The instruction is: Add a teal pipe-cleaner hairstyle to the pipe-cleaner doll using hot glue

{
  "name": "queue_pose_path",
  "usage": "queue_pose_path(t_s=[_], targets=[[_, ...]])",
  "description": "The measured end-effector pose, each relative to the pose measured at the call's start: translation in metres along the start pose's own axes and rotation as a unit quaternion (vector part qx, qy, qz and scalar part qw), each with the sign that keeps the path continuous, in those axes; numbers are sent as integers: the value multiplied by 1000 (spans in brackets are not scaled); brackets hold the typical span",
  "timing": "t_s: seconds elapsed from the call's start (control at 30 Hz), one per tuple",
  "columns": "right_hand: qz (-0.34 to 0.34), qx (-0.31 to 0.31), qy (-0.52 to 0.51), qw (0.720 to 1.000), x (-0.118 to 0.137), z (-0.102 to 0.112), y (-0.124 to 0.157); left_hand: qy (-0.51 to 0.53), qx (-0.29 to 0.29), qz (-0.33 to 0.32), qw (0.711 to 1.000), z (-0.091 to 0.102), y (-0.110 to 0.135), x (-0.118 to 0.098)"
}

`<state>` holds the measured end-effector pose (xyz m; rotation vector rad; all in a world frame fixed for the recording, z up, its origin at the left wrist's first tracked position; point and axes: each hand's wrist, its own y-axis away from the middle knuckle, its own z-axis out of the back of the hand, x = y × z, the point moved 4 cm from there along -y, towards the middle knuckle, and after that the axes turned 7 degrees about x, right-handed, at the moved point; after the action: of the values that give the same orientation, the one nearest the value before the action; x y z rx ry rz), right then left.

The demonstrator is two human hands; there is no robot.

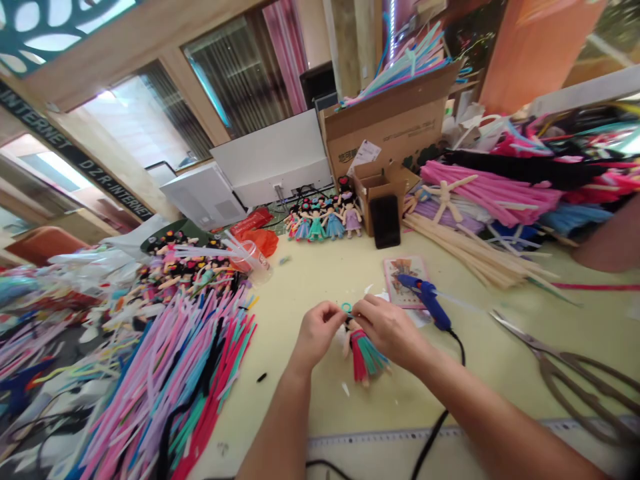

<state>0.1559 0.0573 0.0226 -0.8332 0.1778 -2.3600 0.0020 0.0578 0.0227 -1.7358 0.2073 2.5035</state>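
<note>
A small doll [368, 353] with a red and teal skirt lies on the pale yellow table in front of me, its head partly hidden by my fingers. My left hand [321, 331] is closed in a pinch at a small teal loop [347, 308] above the doll's head. From the other side, my right hand [387, 328] pinches close to the same loop and covers part of the doll. A blue glue gun [427, 300] lies just beyond my right hand, partly on a picture card [406, 273].
Large scissors [555, 360] lie at the right, and a ruler [380, 437] runs along the front. Bundles of coloured pipe cleaners [175, 373] fill the left. Finished dolls [325, 217], a phone [387, 221] and a cardboard box [390, 133] stand at the back.
</note>
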Motion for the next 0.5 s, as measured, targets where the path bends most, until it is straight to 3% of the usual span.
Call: queue_pose_path(t_s=[0.27, 0.4, 0.5], targets=[[-10, -26, 13, 1000, 7, 21, 1, 20, -48, 5, 999, 30, 3, -11], [-13, 11, 9, 1000, 14, 24, 5, -13, -63, 13, 998, 35, 24, -14], [6, 58, 6, 998, 14, 16, 8, -46, -55, 20, 997, 38, 50, 0]])
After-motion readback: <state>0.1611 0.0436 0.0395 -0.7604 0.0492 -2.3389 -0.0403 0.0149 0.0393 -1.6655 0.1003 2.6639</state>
